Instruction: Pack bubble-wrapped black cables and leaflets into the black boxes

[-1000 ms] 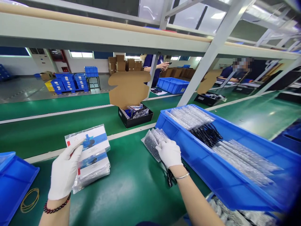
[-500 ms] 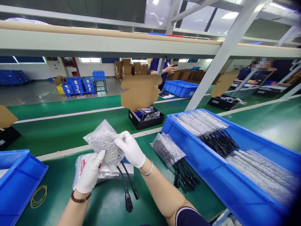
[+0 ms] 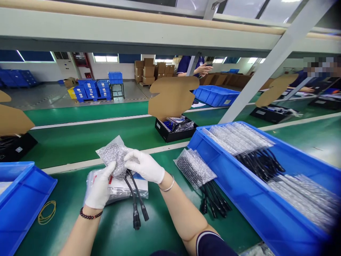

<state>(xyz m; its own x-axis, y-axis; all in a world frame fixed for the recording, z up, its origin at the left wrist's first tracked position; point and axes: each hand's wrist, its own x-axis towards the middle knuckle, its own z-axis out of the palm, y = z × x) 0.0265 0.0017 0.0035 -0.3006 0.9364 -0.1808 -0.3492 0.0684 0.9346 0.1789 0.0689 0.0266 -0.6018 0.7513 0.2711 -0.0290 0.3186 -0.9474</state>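
A bubble-wrap pouch is held between both gloved hands, with two black cables hanging from its lower end. My left hand grips the pouch's lower left side, thumb on top. My right hand pinches its right edge near where the cables come out. Beneath them a clear plastic bag with white and red printing lies on the green bench. To the right, bubble-wrapped cables lie beside a blue bin holding rows of similar wrapped cables.
Another blue bin stands at the left, near yellow rubber bands. Open black boxes with cardboard lids, including a middle one, stand on the green line beyond. A slanted metal post rises behind the right bin. People are across the line.
The camera view has shifted, moving the background rightward. My right hand has moved down beside the cable exit, and the pouch looks more bunched between my hands.
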